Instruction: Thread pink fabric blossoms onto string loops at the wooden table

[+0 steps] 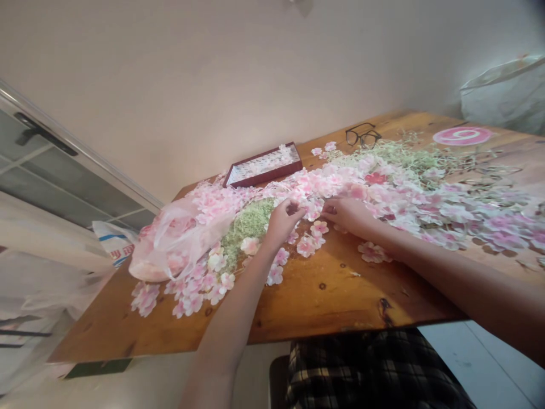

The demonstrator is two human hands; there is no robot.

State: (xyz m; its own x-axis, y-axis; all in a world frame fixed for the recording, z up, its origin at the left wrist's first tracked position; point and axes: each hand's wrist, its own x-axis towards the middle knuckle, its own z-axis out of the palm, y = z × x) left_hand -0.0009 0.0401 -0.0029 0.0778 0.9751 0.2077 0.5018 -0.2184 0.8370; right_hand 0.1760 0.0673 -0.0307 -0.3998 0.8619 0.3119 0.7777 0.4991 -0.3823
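Both hands are over the middle of a wooden table (298,295), a short gap apart. Thumb and fingers of my left hand (286,218) are pinched at the edge of a pink and white artificial flower (313,208). On that flower's other side, my right hand (344,215) is closed too, its fingertips close to the petals. What either pinch holds is too small to make out. Loose pink blossoms (309,245) lie just below the hands, and a long heap of pink flowers (426,210) spreads to the right. Green filler (249,224) lies left of my left hand.
A dark red tray (264,177) with small pieces inside stands at the back. A clear plastic bag of pink flowers (170,241) is at the left. Black glasses (363,136), pale green stems (404,156) and a pink oval sign (463,136) are at the back right; a white sack (504,96) stands beyond.
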